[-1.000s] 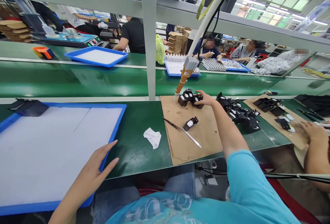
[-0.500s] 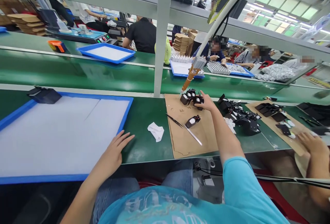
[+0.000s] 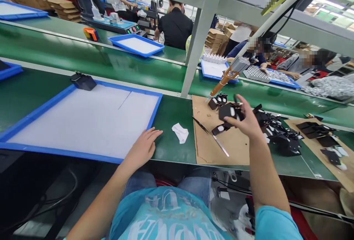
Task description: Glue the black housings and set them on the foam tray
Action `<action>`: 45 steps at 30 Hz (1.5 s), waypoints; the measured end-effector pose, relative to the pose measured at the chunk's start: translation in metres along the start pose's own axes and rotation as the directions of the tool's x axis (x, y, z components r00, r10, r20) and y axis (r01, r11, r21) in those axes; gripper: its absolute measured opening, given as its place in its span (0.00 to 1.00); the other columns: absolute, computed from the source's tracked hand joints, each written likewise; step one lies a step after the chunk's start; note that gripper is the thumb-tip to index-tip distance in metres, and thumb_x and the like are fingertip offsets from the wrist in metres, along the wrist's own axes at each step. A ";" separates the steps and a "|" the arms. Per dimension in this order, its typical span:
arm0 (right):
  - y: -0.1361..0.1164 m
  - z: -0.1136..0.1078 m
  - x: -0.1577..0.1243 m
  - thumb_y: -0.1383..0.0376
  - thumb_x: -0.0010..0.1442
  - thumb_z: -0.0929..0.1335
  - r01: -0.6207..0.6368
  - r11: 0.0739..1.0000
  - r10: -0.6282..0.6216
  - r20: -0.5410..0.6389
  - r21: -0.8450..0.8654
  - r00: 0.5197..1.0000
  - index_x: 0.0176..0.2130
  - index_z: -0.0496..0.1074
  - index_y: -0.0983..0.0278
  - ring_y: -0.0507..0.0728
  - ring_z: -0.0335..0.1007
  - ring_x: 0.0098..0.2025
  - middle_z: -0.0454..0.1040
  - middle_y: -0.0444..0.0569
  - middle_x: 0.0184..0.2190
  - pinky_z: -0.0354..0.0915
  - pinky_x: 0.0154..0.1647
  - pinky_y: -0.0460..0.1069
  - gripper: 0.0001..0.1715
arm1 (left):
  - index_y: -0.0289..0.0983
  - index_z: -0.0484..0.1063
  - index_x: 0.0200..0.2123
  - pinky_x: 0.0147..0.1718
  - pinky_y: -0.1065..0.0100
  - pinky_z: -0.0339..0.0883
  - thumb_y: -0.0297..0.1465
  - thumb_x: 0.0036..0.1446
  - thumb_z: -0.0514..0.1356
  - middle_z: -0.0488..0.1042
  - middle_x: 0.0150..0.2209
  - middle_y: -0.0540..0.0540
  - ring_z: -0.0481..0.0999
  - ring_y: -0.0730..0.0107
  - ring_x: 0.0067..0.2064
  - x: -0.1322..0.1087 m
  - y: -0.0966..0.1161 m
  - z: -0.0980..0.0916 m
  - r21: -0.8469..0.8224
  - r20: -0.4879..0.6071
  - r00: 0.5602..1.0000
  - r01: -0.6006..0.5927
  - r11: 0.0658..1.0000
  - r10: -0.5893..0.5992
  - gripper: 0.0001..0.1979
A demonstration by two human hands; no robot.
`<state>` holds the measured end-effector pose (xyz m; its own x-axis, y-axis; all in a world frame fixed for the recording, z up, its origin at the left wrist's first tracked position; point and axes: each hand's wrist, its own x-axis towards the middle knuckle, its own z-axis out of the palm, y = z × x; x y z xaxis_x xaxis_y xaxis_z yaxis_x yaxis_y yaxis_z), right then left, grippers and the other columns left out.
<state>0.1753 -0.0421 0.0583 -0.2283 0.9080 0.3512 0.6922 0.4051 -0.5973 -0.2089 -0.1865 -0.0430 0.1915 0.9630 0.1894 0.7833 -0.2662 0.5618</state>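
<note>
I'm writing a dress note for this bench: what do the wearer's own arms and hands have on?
The left hand and right hand are ungloved, and no watch or bracelet shows on either wrist. The right sleeve is short and turquoise, ending above the elbow, like the shirt, which has pale lettering across its front.

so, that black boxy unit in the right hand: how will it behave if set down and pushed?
The black boxy unit is probably stiff: its faces look flat, its edges straight. Its box shape suggests sliding over rolling. The blurred dark piece jutting up beside the right hand may snag or be fragile.
</note>
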 end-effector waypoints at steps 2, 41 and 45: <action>-0.043 0.034 -0.007 0.51 0.49 0.75 0.081 0.992 -0.095 0.151 0.096 0.984 0.67 0.50 0.55 0.67 0.64 0.61 0.65 0.54 0.62 0.62 0.62 0.61 0.54 | 0.39 0.65 0.58 0.65 0.45 0.50 0.26 0.62 0.48 0.70 0.58 0.43 0.60 0.56 0.65 0.003 0.011 0.006 0.015 -0.100 0.995 0.016 1.000 -0.014 0.22; 0.022 0.063 0.139 0.69 0.40 0.69 -0.100 0.698 0.433 -0.307 0.709 0.848 0.60 0.52 0.49 0.56 0.66 0.51 0.59 0.48 0.53 0.68 0.41 0.52 0.50 | 0.44 0.60 0.61 0.54 0.54 0.67 0.27 0.52 0.62 0.70 0.49 0.43 0.70 0.59 0.52 -0.004 0.043 0.021 -0.290 -0.005 0.975 0.211 0.934 -0.222 0.32; 0.013 0.078 0.147 0.69 0.38 0.70 -0.116 0.660 0.384 -0.200 0.742 0.901 0.51 0.63 0.52 0.53 0.69 0.39 0.64 0.42 0.41 0.66 0.34 0.49 0.38 | 0.44 0.57 0.62 0.60 0.56 0.63 0.23 0.54 0.57 0.66 0.58 0.43 0.66 0.60 0.61 -0.017 0.039 0.020 -0.276 -0.027 0.982 0.171 0.946 -0.186 0.32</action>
<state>0.0974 0.1049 0.0453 0.1970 0.9527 0.2316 -0.0246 0.2409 -0.9702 -0.1697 -0.2123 -0.0402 0.0266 0.9943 0.1033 0.6100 -0.0980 0.7863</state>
